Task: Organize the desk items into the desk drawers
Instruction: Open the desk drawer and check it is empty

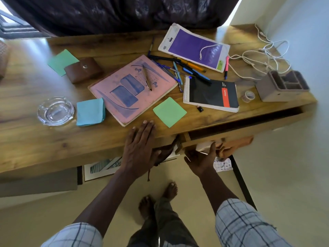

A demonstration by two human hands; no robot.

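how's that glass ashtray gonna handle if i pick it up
The ashtray looks like thick clear glass, so it is probably stiff and heavy for its size. Its smooth, glossy surface may be slippery; gripping the notched rim seems safer. It would likely chip or break if dropped.

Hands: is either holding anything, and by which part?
Right hand grips the drawer by its front's lower edge; left hand rests flat on the desk, holding nothing.
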